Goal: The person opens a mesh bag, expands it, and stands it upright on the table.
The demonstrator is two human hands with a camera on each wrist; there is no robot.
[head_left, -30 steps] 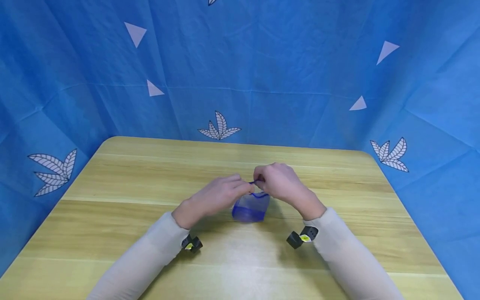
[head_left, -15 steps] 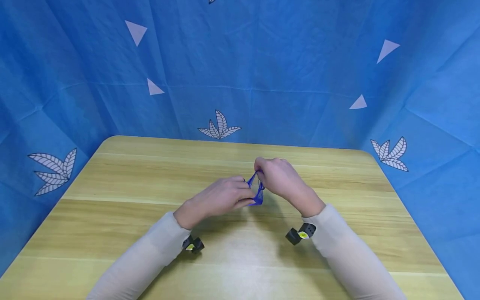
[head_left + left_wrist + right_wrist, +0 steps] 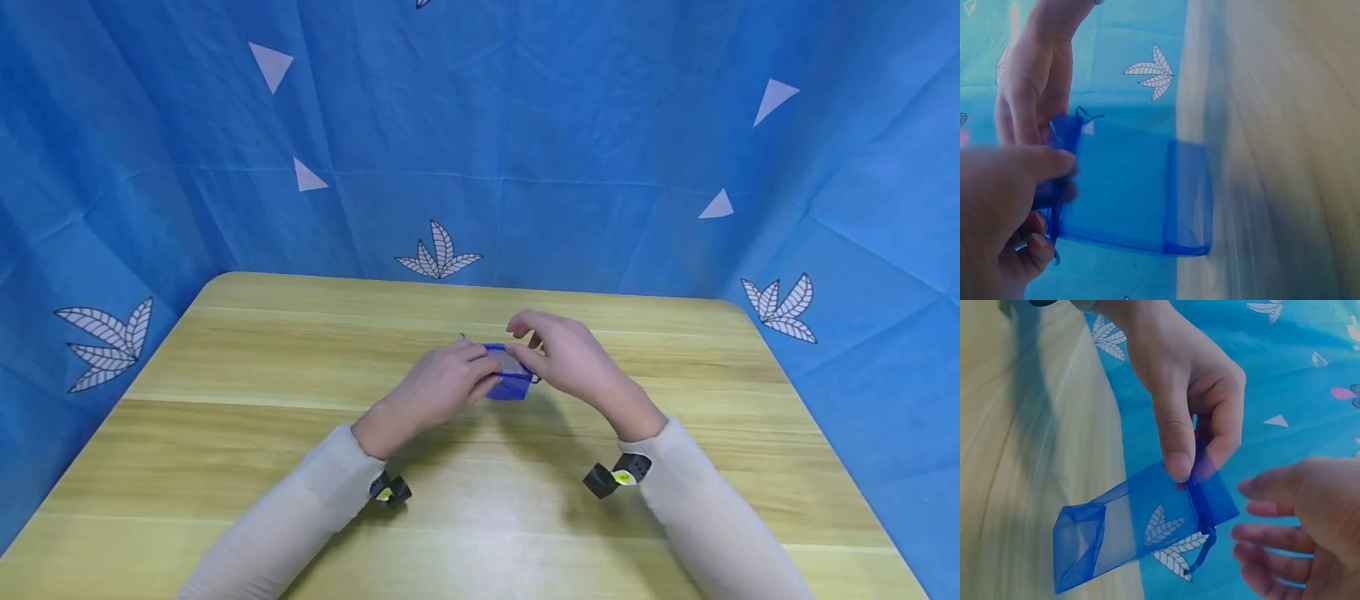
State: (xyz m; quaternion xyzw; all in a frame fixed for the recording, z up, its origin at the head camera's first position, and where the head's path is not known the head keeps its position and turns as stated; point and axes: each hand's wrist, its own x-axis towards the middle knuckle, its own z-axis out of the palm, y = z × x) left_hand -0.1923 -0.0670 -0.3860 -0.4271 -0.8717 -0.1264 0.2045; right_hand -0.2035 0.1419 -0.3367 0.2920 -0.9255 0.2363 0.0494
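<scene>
A sheer blue drawstring pouch [image 3: 510, 388] is in the air above the table, its mouth end toward the fingers. My left hand [image 3: 444, 377] pinches it near the drawstring; in the right wrist view the thumb lies across the sheer fabric [image 3: 1130, 515]. A loop of the drawstring cord [image 3: 1202, 553] hangs beside the mouth. My right hand [image 3: 567, 353] is just right of the pouch, fingers spread and loosely bent. In the right wrist view a small gap separates those fingertips from the mouth edge. The pouch looks see-through, with no contents visible.
The wooden table [image 3: 285, 358] has rounded far corners. A blue curtain [image 3: 480, 108] with white leaf and triangle prints stands behind it and at both sides. Each wrist carries a small black camera.
The right hand has let go of the pouch's mouth and its fingers have spread. The left hand still holds the pouch, which rose and turned from hanging bottom-down nearer the front.
</scene>
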